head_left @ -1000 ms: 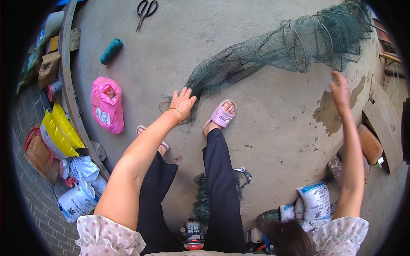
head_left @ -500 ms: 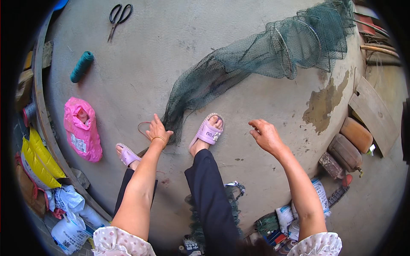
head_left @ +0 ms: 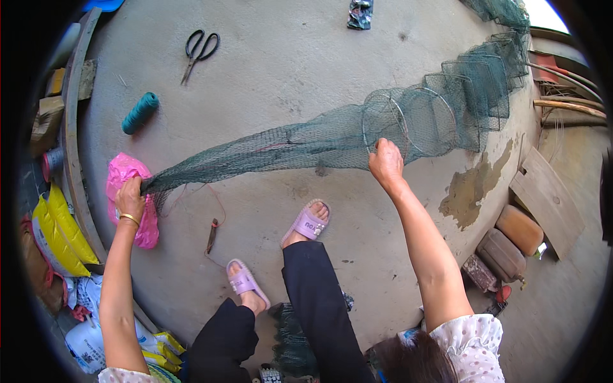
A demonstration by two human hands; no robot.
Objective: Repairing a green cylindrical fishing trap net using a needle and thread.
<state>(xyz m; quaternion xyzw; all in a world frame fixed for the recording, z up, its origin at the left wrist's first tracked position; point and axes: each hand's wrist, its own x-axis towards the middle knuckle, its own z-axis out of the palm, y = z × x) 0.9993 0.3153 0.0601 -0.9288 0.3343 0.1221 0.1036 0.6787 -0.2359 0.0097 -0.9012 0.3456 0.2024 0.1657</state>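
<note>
A long green fishing net (head_left: 300,137) with hoops and square frames stretches from the left across the floor to the upper right. My left hand (head_left: 131,201) is closed on its gathered narrow end, in front of a pink plastic bag (head_left: 150,226). The fingers of my right hand (head_left: 387,161) are closed on the net's lower edge by a round hoop (head_left: 402,124). Between the hands the mesh is pulled out long. Below it, a red cord (head_left: 220,207) runs to a small slim tool (head_left: 212,236) near my left foot.
Black-handled scissors (head_left: 199,54) and a spool of teal twine (head_left: 140,113) lie at the upper left. A dark packet (head_left: 360,14) is at the top. Yellow bags (head_left: 57,233) line the left side. Jugs (head_left: 504,252) and a wooden board (head_left: 549,201) stand at the right.
My left hand has moved left, drawing the net's narrow end over to the pink bag. My right hand has moved up and taken hold of the net. My left foot has shifted right.
</note>
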